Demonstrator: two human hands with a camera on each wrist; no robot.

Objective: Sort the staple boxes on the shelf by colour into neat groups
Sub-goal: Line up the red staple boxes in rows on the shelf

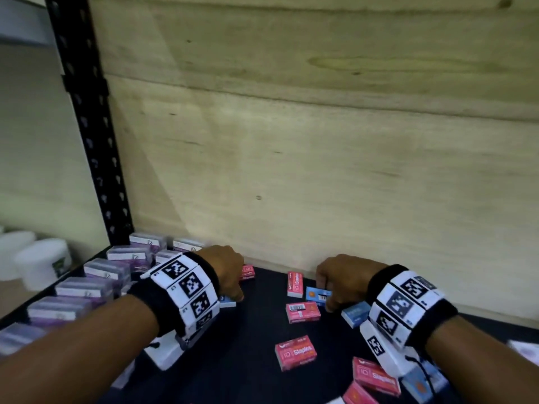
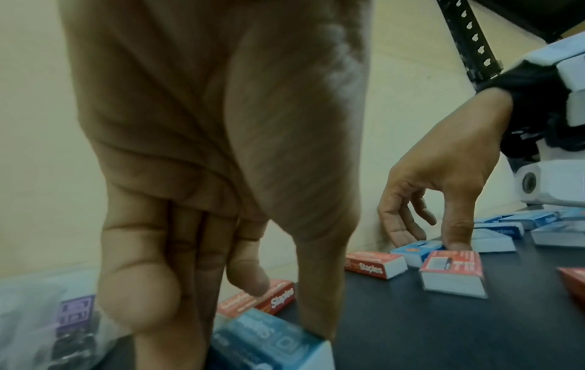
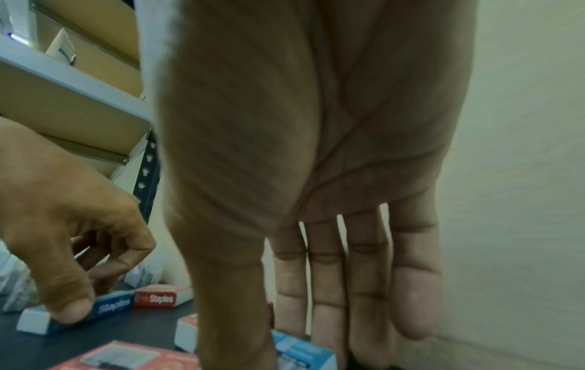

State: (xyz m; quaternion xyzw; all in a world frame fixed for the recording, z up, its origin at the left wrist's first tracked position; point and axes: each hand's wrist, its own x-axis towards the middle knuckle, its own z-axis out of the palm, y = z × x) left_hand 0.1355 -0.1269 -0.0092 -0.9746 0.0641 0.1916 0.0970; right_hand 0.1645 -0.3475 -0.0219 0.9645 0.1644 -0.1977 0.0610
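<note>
On the black shelf point(image 1: 250, 330), the left hand point(image 1: 226, 272) pinches a blue box point(image 3: 79, 311) marked "Staples" and the right hand point(image 1: 338, 279) pinches another blue box point(image 1: 318, 295), amid loose red boxes point(image 1: 296, 352) reading "Staples".

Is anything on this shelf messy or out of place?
Yes. The red staple boxes and blue staple boxes lie mixed together at different angles on the black shelf, not grouped by colour. The purple packs at the left sit in tidy rows by comparison.
</note>
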